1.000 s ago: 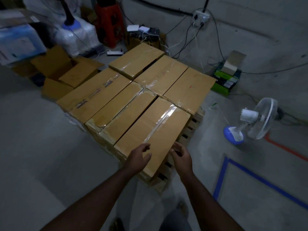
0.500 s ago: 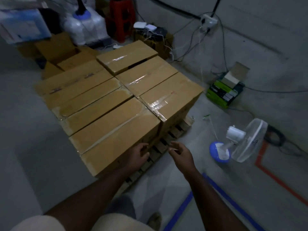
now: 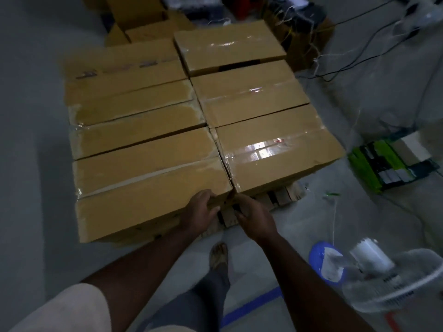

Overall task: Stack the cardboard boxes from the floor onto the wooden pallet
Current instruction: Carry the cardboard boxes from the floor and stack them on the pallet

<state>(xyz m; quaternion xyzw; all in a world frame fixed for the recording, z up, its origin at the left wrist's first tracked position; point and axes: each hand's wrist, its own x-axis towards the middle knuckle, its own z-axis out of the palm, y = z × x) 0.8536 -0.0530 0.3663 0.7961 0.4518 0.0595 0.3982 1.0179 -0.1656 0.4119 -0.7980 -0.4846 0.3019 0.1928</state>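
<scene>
Left hand (image 3: 200, 212) curled over the near right corner of the nearest box (image 3: 148, 188), right hand (image 3: 255, 215) loosely bent beside that corner, grip unclear, six tan tape-sealed cardboard boxes (image 3: 239, 97) packed edge to edge atop the wooden pallet (image 3: 282, 196)

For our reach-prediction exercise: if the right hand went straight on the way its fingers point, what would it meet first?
Probably the near corner of the front right box, just ahead of the right hand; depth is unclear, so its fingertips may already touch it.
</scene>
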